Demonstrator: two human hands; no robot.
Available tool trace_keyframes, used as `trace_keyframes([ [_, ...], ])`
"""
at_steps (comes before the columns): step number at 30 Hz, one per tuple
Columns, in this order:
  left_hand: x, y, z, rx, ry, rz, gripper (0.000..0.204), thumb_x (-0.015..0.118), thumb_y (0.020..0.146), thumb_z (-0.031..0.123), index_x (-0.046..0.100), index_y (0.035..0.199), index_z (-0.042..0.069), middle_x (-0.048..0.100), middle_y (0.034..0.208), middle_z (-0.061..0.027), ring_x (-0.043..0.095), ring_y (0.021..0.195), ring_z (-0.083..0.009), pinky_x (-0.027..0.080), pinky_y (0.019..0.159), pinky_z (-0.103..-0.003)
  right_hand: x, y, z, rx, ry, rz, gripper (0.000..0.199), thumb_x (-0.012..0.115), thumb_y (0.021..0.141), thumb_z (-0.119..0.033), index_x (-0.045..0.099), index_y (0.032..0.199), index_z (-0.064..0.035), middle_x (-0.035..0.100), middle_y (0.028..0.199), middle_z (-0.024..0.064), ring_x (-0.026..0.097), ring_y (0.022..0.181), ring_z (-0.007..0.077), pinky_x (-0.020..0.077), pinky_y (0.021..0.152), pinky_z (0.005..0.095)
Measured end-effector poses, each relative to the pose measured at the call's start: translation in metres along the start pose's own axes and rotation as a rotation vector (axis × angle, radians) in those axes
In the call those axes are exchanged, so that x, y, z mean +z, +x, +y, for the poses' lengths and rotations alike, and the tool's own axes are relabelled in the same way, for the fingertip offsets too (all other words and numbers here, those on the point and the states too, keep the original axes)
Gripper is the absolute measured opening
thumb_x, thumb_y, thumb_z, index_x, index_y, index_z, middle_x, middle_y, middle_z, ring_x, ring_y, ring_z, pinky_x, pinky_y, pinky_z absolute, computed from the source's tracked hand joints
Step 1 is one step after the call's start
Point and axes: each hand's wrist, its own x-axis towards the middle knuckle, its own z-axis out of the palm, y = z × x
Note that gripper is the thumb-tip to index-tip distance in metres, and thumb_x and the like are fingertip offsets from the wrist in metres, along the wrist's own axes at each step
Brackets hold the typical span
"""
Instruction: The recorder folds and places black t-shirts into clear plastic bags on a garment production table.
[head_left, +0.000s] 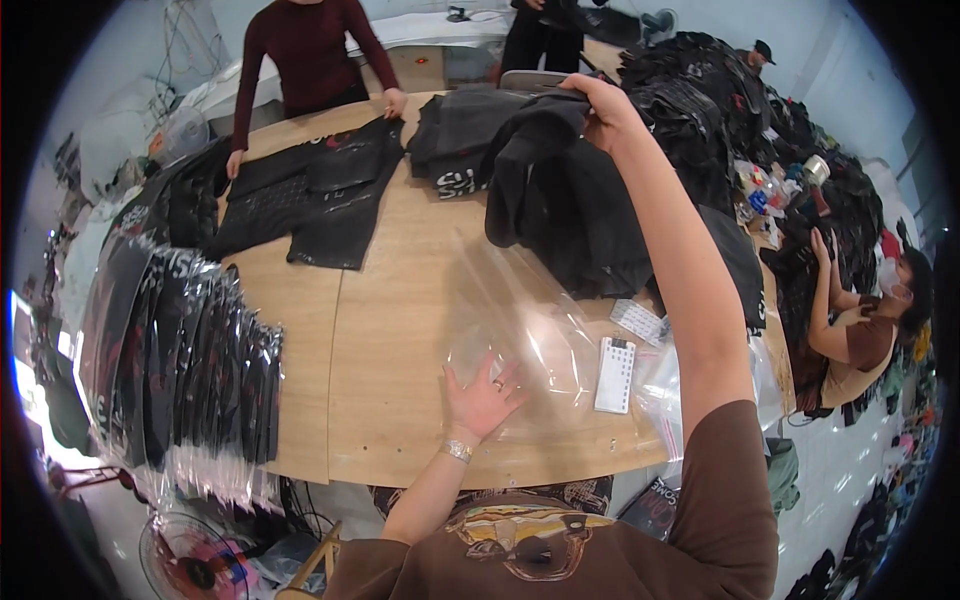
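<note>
Holds a black garment (535, 130) aloft in the right hand (605, 115), with the arm stretched forward over the worktop (390, 400). Has the right grip narrowed on an upper fold of the cloth, with thumb and fingers drawn together around it. Lets the garment droop below in loose folds toward the right of the worktop. Cannot tell the exact placing of the fingers behind the fold. Spreads the left hand (485, 398) wide and flat, palm down, with the fingers fanned apart at the clear bag (540, 340), near the worktop's front edge. Cannot tell the share of that palm on film and on bare wood. Wears a watch (457, 450) on the left wrist and a ring (498, 384) on that hand. Has a clipped pad (615, 375) just right of the bag, with a white card (640, 322) beside it and more bags (660, 390) to the right. Has a stack of bagged garments (190, 350) at the left end, and folded garments (450, 150) at the far side. Faces a co-worker (305, 50) with both hands at a laid-out garment (340, 200). Has a dark heap (690, 100) beyond the far right.
</note>
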Motion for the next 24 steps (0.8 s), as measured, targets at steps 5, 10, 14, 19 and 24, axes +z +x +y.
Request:
trace_keyframes([
  [5, -0.010, -0.007, 0.009, -0.033, -0.095, -0.270, 0.094, 0.035, 0.065, 0.084, 0.039, 0.132, 0.017, 0.040, 0.131, -0.0205, 0.032, 0.124, -0.0387, 0.019, 0.103, -0.057, 0.024, -0.012, 0.011, 0.172, 0.095, -0.418, 0.009, 0.060, 0.076, -0.011, 0.061, 0.079, -0.0019, 0.063, 0.072, 0.0042, 0.060, 0.057, 0.0135, 0.0505, 0.055, 0.0210],
  [10, 0.000, -0.007, 0.041, 0.119, -0.058, -0.306, 0.099, 0.033, 0.064, 0.085, 0.037, 0.135, 0.016, 0.035, 0.136, -0.0209, 0.032, 0.124, -0.0401, 0.022, 0.103, -0.057, -0.007, -0.095, 0.089, 0.285, 0.298, -0.304, 0.022, 0.054, 0.080, -0.018, 0.060, 0.088, 0.0014, 0.066, 0.081, 0.0109, 0.064, 0.070, 0.0210, 0.0531, 0.070, 0.0313],
  [14, 0.002, -0.040, 0.077, 0.253, 0.050, -0.093, 0.097, 0.029, 0.072, 0.081, 0.031, 0.137, 0.008, 0.036, 0.137, -0.0149, 0.036, 0.124, -0.0362, 0.029, 0.100, -0.054, -0.069, -0.171, 0.185, 0.370, -0.124, -0.127, 0.016, 0.059, 0.079, -0.013, 0.061, 0.089, -0.0013, 0.062, 0.072, 0.0048, 0.061, 0.063, 0.0152, 0.0518, 0.063, 0.0278],
  [19, -0.010, -0.058, 0.106, 0.191, 0.534, 0.132, 0.081, 0.050, 0.080, 0.061, 0.034, 0.134, 0.002, 0.049, 0.127, -0.0166, 0.051, 0.111, -0.0320, 0.042, 0.094, -0.041, -0.138, -0.204, 0.269, 0.646, -0.635, -0.166, 0.024, 0.066, 0.080, -0.027, 0.057, 0.083, -0.0045, 0.055, 0.061, -0.0003, 0.052, 0.049, 0.0071, 0.0403, 0.039, 0.0191],
  [24, 0.015, -0.069, 0.091, 0.465, 1.879, 0.957, 0.048, 0.067, 0.077, 0.017, 0.047, 0.116, -0.001, 0.052, 0.116, -0.0202, 0.051, 0.107, -0.0357, 0.043, 0.086, -0.039, -0.121, -0.226, 0.270, 0.044, -1.326, -0.025, 0.021, 0.065, 0.078, -0.018, 0.056, 0.089, -0.0034, 0.058, 0.070, 0.0095, 0.059, 0.064, 0.0265, 0.0476, 0.055, 0.0333],
])
